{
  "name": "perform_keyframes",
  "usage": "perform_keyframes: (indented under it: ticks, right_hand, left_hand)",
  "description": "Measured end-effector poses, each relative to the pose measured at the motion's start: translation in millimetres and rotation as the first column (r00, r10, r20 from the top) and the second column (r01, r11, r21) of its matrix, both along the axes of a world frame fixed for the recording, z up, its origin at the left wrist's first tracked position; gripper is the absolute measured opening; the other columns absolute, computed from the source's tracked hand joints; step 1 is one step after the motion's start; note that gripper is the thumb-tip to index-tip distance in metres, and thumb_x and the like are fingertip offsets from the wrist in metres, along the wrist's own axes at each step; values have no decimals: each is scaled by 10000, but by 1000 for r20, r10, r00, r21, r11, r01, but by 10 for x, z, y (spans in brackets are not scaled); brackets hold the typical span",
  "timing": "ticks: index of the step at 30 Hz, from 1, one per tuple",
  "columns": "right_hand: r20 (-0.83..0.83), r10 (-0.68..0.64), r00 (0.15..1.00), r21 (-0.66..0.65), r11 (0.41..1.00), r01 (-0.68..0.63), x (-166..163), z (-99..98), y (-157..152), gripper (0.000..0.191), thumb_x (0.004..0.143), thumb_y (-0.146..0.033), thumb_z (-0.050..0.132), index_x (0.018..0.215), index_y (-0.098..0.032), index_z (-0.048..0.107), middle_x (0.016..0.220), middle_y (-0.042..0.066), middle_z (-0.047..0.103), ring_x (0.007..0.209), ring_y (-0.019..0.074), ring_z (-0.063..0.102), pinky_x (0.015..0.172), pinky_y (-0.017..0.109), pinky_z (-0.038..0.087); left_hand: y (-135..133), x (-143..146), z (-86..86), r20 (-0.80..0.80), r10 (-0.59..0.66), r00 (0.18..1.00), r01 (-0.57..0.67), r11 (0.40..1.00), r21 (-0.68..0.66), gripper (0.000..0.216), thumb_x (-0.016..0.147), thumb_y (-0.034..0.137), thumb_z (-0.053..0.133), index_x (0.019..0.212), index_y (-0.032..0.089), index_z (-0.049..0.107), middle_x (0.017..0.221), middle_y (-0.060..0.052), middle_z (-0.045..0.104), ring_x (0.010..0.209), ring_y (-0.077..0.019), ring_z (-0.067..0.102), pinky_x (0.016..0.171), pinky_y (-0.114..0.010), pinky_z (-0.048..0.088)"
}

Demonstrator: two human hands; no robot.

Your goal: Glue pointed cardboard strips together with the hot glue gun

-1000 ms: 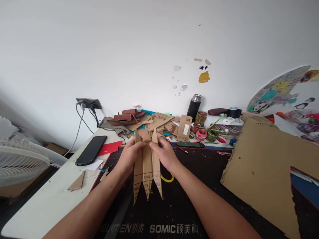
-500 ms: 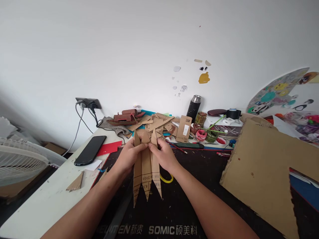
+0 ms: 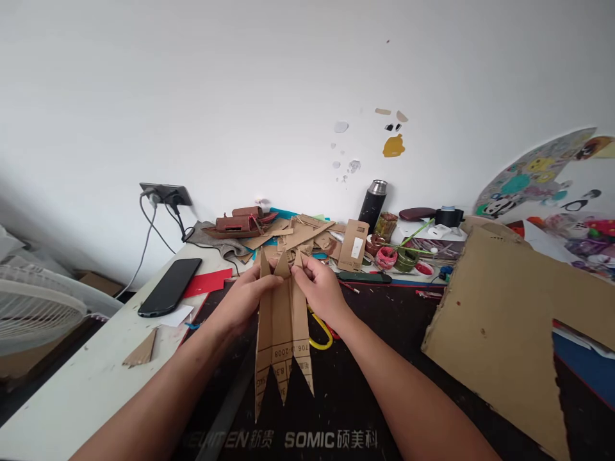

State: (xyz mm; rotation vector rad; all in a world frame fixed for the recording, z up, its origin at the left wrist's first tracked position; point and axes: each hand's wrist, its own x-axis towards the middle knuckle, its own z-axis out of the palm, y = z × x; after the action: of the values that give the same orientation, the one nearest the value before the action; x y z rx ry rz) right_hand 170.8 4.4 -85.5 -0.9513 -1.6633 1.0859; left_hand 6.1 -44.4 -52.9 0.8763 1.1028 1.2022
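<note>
Because the pointed cardboard piece (image 3: 282, 314) stands before them, some fingers of the left hand (image 3: 247, 298) and right hand (image 3: 323, 291) are hidden; both hands are clamped on it near its upper points, above the dark mat (image 3: 375, 378). Its lower print is partly illegible. Beside it shows a yellow loop (image 3: 323, 346), incompletely visible. Beyond, jumbled cardboard scraps (image 3: 307, 234) crowd the worktop (image 3: 72, 397). Rightward, a large cardboard sheet (image 3: 494, 326), cut off by the frame, covers part of the mat.
</note>
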Motion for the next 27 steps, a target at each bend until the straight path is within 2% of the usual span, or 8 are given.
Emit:
perform_keyframes:
  ticks: [4, 13, 16, 21, 23, 25, 27]
  right_hand:
    - [54, -24, 998, 45, 999, 22, -29, -16, -14, 217, 973, -379, 544, 828, -227, 599, 683, -5, 535, 641, 181, 485, 576, 279, 337]
    - [123, -107, 987, 123, 988, 92, -58, -84, -9, 274, 950, -380, 541, 722, -251, 460, 607, -44, 398, 576, 161, 363, 559, 304, 246]
    - [66, -88, 994, 69, 994, 83, -57, -99, -3, 291, 948, -410, 557, 722, -258, 453, 602, -41, 383, 568, 163, 362, 549, 306, 251]
    - [-85, 64, 994, -58, 996, -69, -46, -75, -7, 288, 935, -502, 563, 805, -246, 540, 748, 11, 566, 702, 195, 526, 614, 294, 394]
    - [-105, 96, 990, -95, 990, -106, -44, -59, -17, 297, 933, -516, 568, 834, -236, 569, 778, 16, 591, 723, 195, 542, 629, 290, 413]
    - [-106, 100, 989, -122, 986, -113, -43, -47, -22, 306, 937, -514, 575, 811, -236, 565, 749, 8, 570, 696, 188, 524, 610, 286, 397]
    - [-119, 97, 988, -134, 985, -113, -40, -39, -17, 310, 934, -509, 588, 785, -238, 565, 729, 6, 553, 682, 188, 512, 600, 289, 386]
  left_hand:
    - [2, 32, 3, 18, 35, 999, -35, 999, -10, 335, 634, 253, 802, 948, 199, 702, 793, -15, 754, 716, -234, 707, 682, -318, 526]
    - [-17, 102, -15, -4, 67, 998, -67, 998, -17, 325, 623, 258, 795, 925, 203, 689, 748, 6, 727, 659, -206, 661, 660, -304, 504]
    - [-9, 92, -26, -5, 78, 997, -78, 997, -28, 373, 609, 261, 788, 968, 203, 704, 769, 0, 734, 689, -227, 674, 677, -321, 514]
    - [31, 33, -58, -57, 152, 987, -149, 987, 51, 381, 599, 230, 760, 976, 204, 717, 853, -7, 764, 741, -226, 679, 695, -316, 512]
    - [39, 9, -44, -50, 187, 981, -183, 981, 65, 385, 617, 243, 776, 996, 209, 716, 858, -7, 772, 741, -225, 685, 673, -306, 505]
    - [47, -14, -15, 2, 172, 985, -172, 983, 66, 352, 673, 334, 805, 990, 205, 720, 847, -18, 778, 757, -238, 705, 648, -299, 500]
    - [65, -37, 13, 82, 99, 992, -104, 992, 69, 399, 743, 503, 785, 984, 189, 736, 859, -53, 789, 798, -270, 729, 638, -312, 512]
